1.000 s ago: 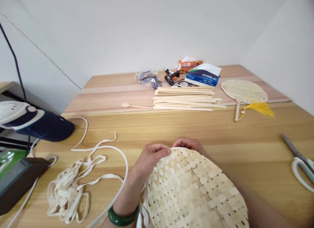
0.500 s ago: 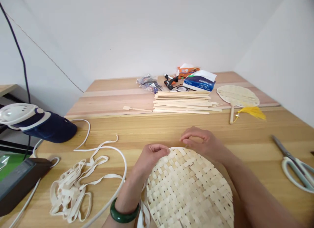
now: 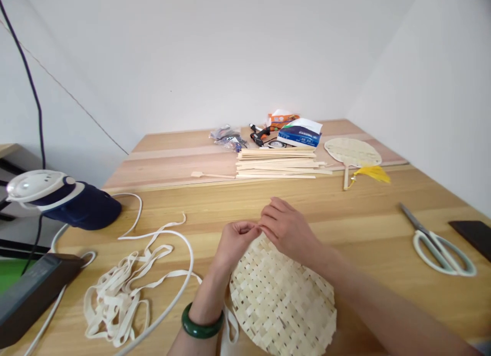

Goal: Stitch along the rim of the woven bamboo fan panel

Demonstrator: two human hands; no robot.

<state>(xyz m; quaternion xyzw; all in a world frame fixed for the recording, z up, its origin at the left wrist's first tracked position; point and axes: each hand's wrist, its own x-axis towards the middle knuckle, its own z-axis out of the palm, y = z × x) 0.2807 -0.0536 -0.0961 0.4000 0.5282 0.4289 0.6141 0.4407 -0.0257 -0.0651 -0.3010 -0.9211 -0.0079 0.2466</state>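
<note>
Hands, both ours: left hand [image 3: 235,242] and right hand [image 3: 288,229] pinched shut together on the far rim of the woven fan panel [image 3: 282,299], lying by the worktop's [image 3: 345,218] near edge; we judge a hard tug could fray its unbound weave or split a strip.

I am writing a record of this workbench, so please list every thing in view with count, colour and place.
woven panel: one, pale straw, centre
ribbon: one tangle, cream, near left
iron: one, navy and white, left edge
bamboo strips: one stack, pale, far centre
fan: one, pale, yellow tassel, far right
scissors: one pair, pale handles, right
glue gun: one, black, far centre
table: one, light wood, under everything
bangle: one, green, left wrist
left hand: one, grip pinching panel's far rim
right hand: one, fingertips at same rim
</note>
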